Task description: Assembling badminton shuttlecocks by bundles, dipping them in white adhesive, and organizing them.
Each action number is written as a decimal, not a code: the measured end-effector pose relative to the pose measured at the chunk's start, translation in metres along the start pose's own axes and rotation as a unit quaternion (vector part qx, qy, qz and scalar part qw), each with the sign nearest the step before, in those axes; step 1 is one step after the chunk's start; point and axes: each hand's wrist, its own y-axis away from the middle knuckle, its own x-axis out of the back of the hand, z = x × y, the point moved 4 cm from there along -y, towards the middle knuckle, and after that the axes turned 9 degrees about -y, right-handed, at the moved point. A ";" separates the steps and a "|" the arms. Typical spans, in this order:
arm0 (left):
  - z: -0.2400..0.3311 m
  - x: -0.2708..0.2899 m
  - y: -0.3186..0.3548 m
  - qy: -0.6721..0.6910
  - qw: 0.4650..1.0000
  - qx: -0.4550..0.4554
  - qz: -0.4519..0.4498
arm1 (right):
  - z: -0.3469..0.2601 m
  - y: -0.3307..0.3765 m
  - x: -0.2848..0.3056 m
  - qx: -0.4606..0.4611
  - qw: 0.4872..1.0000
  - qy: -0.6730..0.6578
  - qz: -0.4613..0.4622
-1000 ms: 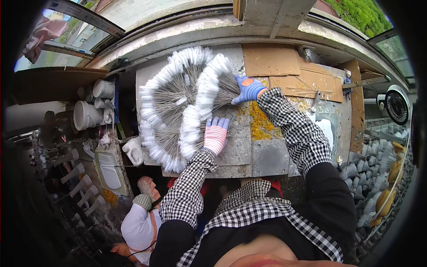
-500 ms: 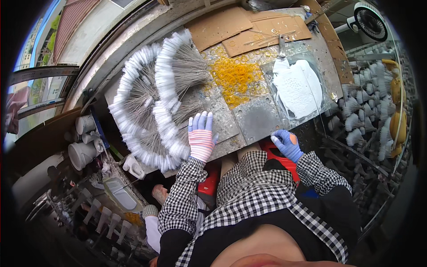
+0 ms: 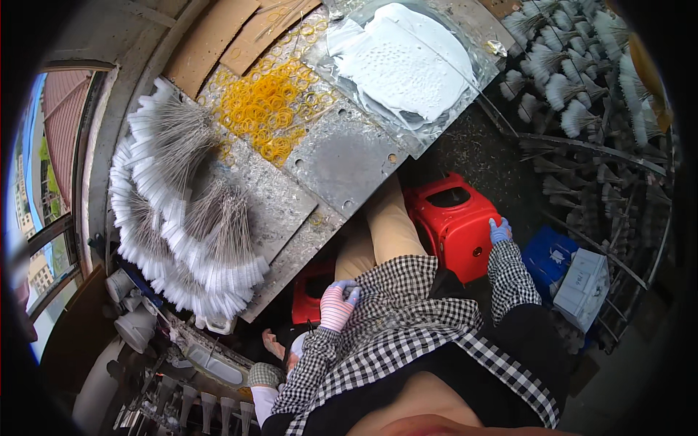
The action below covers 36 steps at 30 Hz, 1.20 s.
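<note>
My left hand (image 3: 338,305), in a striped red-and-white glove with blue fingertips, is over my lap beside the checked apron (image 3: 396,287). Its fingers are loosely bent and apart, with nothing visible in them. Down to the right, my blue-gloved right hand (image 3: 500,230) has its fingers at the edge of a red plastic stool (image 3: 465,236); the palm side is hidden. White-bristled wire brushes (image 3: 218,247) lie fanned in overlapping bunches at the table's left. Yellow rubber rings (image 3: 265,105) are heaped beyond a square metal plate (image 3: 342,156).
White paste (image 3: 403,62) covers a clear sheet at the table's far right. Cardboard (image 3: 211,40) lies at the back left. A blue bin (image 3: 545,258) and a pale box (image 3: 582,287) stand right of the stool. Racks of brushes (image 3: 574,87) fill the right. Another person's sleeve (image 3: 263,403) is at lower left.
My left hand has drawn back from the table to my lap. My right hand has dropped from the table edge to the stool. The view has turned to the right.
</note>
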 end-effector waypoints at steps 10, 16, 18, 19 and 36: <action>-0.085 -0.014 0.026 0.244 0.930 0.269 0.043 | 0.101 -0.040 -0.011 -0.116 0.993 0.008 -0.014; -0.043 -0.041 -0.012 -0.227 0.937 0.243 -0.111 | -0.027 -0.010 -0.069 0.078 0.974 0.050 -0.208; -0.031 -0.056 -0.020 -0.195 0.943 0.250 -0.105 | -0.079 -0.022 -0.111 0.179 0.929 0.053 -0.320; -0.019 -0.069 -0.035 -0.157 0.955 0.222 -0.114 | -0.040 -0.081 -0.144 0.214 0.927 0.018 -0.308; 0.010 -0.131 -0.024 0.380 0.859 0.224 0.259 | -0.228 -0.123 -0.223 0.507 0.760 0.181 -0.365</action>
